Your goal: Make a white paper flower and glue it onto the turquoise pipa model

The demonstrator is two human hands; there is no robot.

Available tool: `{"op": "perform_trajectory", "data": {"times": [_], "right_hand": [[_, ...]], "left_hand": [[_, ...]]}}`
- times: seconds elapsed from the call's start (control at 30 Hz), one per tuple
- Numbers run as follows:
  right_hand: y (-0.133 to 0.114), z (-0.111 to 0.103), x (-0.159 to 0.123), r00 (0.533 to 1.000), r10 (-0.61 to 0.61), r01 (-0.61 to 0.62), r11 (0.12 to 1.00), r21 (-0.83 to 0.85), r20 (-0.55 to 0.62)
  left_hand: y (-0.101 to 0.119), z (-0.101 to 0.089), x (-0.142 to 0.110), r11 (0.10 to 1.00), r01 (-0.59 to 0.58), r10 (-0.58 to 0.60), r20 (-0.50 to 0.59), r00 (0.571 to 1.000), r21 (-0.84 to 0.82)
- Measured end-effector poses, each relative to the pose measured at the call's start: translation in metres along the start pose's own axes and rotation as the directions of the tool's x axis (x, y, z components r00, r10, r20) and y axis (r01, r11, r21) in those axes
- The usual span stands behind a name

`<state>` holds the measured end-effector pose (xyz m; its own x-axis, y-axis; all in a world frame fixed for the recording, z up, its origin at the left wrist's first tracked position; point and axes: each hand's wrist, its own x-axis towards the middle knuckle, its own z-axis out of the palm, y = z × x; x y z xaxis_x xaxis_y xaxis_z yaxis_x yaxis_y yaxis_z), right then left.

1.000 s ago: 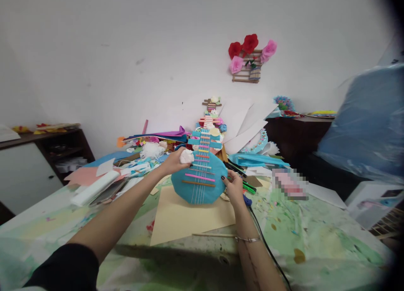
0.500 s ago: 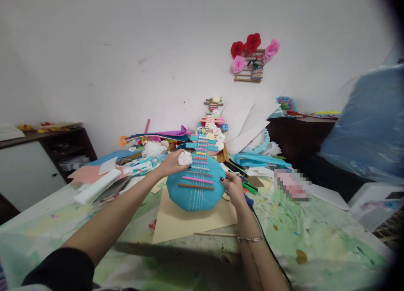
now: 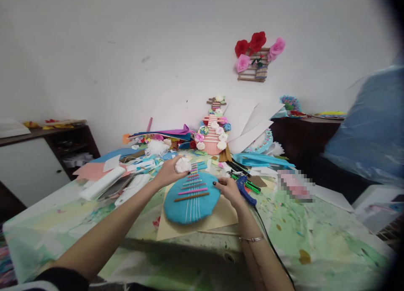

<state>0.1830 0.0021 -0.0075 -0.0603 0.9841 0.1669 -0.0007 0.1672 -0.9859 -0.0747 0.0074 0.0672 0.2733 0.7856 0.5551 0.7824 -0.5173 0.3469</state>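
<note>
A blue paper lute (image 3: 189,207) with white strings and colored sticks across its front tilts back over a cream sheet (image 3: 225,223). My left hand (image 3: 167,172) is closed around a white crumpled paper flower (image 3: 182,165) at the lute's upper left. Its thumb lies close to the strings; whether it also presses on the lute I cannot tell. My right hand (image 3: 229,190) grips the lute's right edge, thumb in front and the other fingers mostly hidden. Just right of this hand rests a blue glue gun (image 3: 243,190) with a black cord.
A pink paper lute covered in flowers (image 3: 212,141) leans on the wall. Green pens (image 3: 249,185), blue folded paper (image 3: 263,160), a white roll (image 3: 102,183) and scraps crowd the table's back. A thin wooden stick (image 3: 217,232) lies near the front edge.
The blue lute has come down and tipped back, its neck dropping away from in front of the pink one. Both hands have moved with it, still holding. The glue gun is now more visible.
</note>
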Motion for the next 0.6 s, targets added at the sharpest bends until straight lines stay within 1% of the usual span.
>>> {"op": "perform_trajectory", "data": {"times": [0.1, 0.17, 0.2, 0.27, 0.37, 0.4, 0.47, 0.53, 0.6], "right_hand": [[0.001, 0.003, -0.001, 0.995, -0.079, 0.078, 0.997, -0.009, -0.067], [-0.001, 0.007, -0.004, 0.989, -0.127, 0.129, 0.991, 0.022, -0.073], [-0.003, 0.01, -0.007, 0.988, -0.142, 0.145, 0.988, 0.05, -0.053], [-0.006, 0.018, -0.013, 0.988, -0.153, 0.147, 0.982, 0.119, 0.036], [-0.011, 0.03, -0.022, 0.965, -0.132, 0.083, 0.973, 0.218, 0.225], [-0.012, 0.033, -0.025, 0.947, -0.126, 0.045, 0.963, 0.268, 0.295], [-0.014, 0.036, -0.029, 0.899, -0.117, -0.067, 0.916, 0.396, 0.422], [-0.015, 0.036, -0.031, 0.877, -0.109, -0.149, 0.864, 0.481, 0.467], [-0.015, 0.034, -0.031, 0.893, -0.091, -0.165, 0.845, 0.509, 0.441]], "left_hand": [[0.023, 0.004, -0.017, 0.998, -0.045, 0.048, 0.052, 0.998, -0.045], [0.037, 0.008, -0.026, 0.99, -0.088, 0.099, 0.095, 0.991, -0.108], [0.042, 0.011, -0.03, 0.985, -0.098, 0.113, 0.102, 0.988, -0.139], [0.051, 0.016, -0.035, 0.975, -0.123, 0.143, 0.103, 0.984, -0.185], [0.059, 0.025, -0.035, 0.961, -0.185, 0.204, 0.08, 0.976, -0.204], [0.061, 0.028, -0.034, 0.956, -0.207, 0.227, 0.078, 0.971, -0.207], [0.064, 0.033, -0.032, 0.949, -0.235, 0.257, 0.081, 0.963, -0.211], [0.066, 0.038, -0.031, 0.949, -0.241, 0.261, 0.081, 0.962, -0.203], [0.067, 0.041, -0.029, 0.952, -0.24, 0.26, 0.081, 0.962, -0.192]]}}
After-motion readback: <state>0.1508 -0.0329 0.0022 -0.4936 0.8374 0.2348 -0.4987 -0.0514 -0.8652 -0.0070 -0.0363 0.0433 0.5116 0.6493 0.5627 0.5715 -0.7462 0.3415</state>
